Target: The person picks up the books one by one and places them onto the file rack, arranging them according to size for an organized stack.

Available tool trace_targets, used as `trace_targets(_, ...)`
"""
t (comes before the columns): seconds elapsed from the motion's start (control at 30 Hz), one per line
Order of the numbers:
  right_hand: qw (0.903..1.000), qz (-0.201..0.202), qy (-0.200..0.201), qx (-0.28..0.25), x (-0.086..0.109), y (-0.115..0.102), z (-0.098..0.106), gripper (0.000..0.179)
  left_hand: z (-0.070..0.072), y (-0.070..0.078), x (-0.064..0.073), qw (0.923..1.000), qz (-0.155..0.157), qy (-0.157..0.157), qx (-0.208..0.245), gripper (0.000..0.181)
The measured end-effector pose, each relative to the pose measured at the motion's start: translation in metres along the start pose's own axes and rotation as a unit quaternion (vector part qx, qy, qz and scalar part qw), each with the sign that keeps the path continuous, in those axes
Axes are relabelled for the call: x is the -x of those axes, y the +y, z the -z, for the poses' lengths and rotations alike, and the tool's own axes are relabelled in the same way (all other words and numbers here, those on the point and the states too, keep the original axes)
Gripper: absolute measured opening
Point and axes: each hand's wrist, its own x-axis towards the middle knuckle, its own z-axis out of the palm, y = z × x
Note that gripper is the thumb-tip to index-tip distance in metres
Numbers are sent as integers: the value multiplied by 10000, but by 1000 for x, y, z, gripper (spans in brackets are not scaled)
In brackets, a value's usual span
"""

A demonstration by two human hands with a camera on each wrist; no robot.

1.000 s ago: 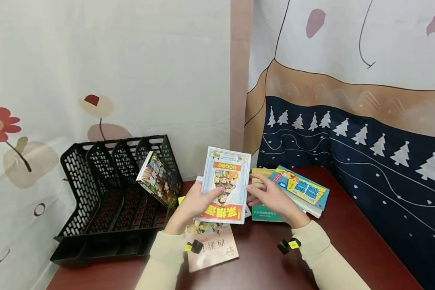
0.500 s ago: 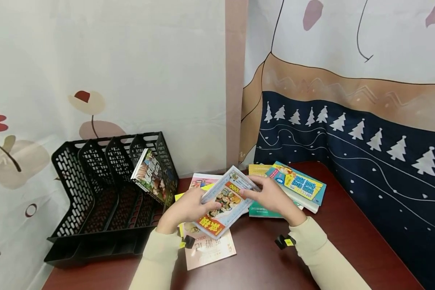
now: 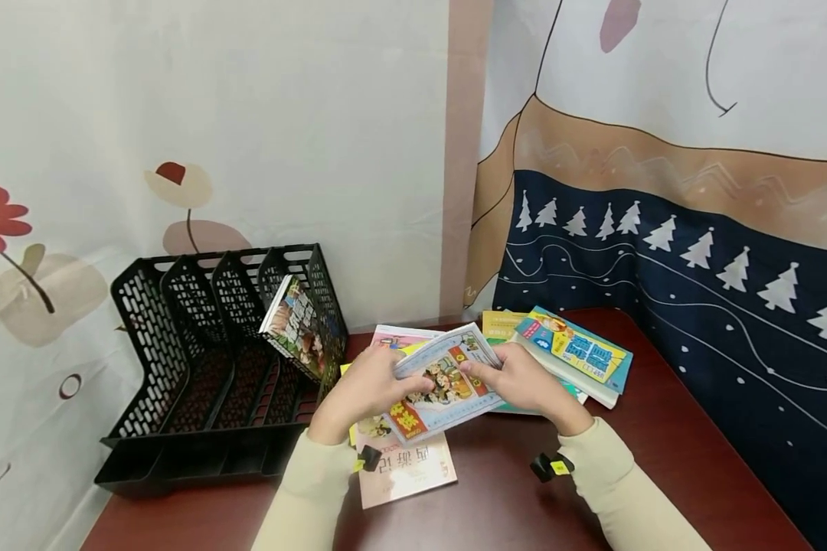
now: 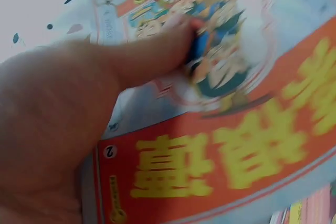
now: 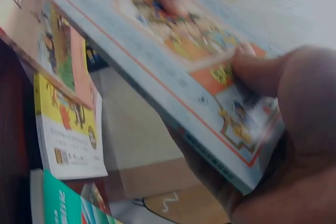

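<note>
A light-blue comic book (image 3: 448, 383) with a red-and-yellow title band is held tilted above the table, between both hands. My left hand (image 3: 365, 389) grips its left edge, thumb laid across the cover picture. The right hand (image 3: 534, 383) holds the opposite end, its thumb also on the cover and its fingers hidden beneath. In the left wrist view the large yellow title characters show below the thumb. The right wrist view shows the spine edge of the book. Under it lies a pale pink book (image 3: 406, 471), partly covered.
To the left stands a black slotted file rack (image 3: 186, 451); a comic book (image 3: 299, 329) leans in its right compartment. Several books lie at the back right, topped by a blue-and-yellow one (image 3: 586, 352). A pink book (image 3: 396, 335) lies behind the hands, near the wall curtain.
The right hand, apart from the book a second ago, has taken hold of its right end. The book has turned clockwise from near upright to slanted and come lower.
</note>
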Motion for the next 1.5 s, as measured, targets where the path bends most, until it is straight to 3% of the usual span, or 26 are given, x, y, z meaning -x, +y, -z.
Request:
trace_targets(0.07, 9996, -25, 266, 100, 0, -2, -2, 39, 0, 0, -2, 9978, 45, 591, -296, 37)
trace_targets(0.17, 9979, -205, 615, 33, 1, -1, -3, 42, -1, -1, -6, 9887, -40, 1342, -672, 44)
trace_targets(0.3, 9919, -611, 910, -639, 5, 3, 6, 48, 0, -1, -8, 9818, -43, 1818, -552, 62)
trace_targets(0.4, 9833, -790, 1024, -1279, 6, 5, 13, 55, 2, -1, -9, 9813, 180, 1910, 175, 73)
trace_targets(0.53, 9710, -843, 1130, -1929, 5, 6, 15, 57, 1, 1, -9, 9776, 558, 1719, 1078, 80)
trace_targets(0.67, 9624, -833, 1232, -2274, 3, 5, 11, 53, -5, 4, -10, 9723, 595, 1456, 1730, 65)
trace_targets(0.77, 9565, -906, 1264, -2468, 2, 5, 8, 52, -9, 6, -11, 9612, 462, 1430, 2314, 52)
trace_targets(0.87, 9527, -996, 1188, -2612, 1, 4, 5, 53, -11, 8, -10, 9450, 562, 1503, 2849, 47)
trace_targets(0.97, 9548, -1035, 1007, -2600, 2, 4, 3, 55, -12, 9, -8, 9367, 680, 1583, 3049, 44)
trace_targets(1.17, 9720, -903, 538, -2099, -1, 8, 6, 58, -8, 6, -10, 9452, 533, 2009, 2517, 40)
trace_targets(1.27, 9748, -943, 502, -1958, -4, 11, 10, 60, -2, 1, -9, 9510, 491, 2069, 2246, 39)
trace_targets(1.4, 9742, -972, 590, -1949, -7, 14, 17, 63, 7, -5, -5, 9628, 460, 1824, 1939, 35)
trace_targets(1.5, 9809, -866, 518, -1663, -8, 15, 20, 67, 13, -7, -2, 9727, 343, 1496, 1743, 33)
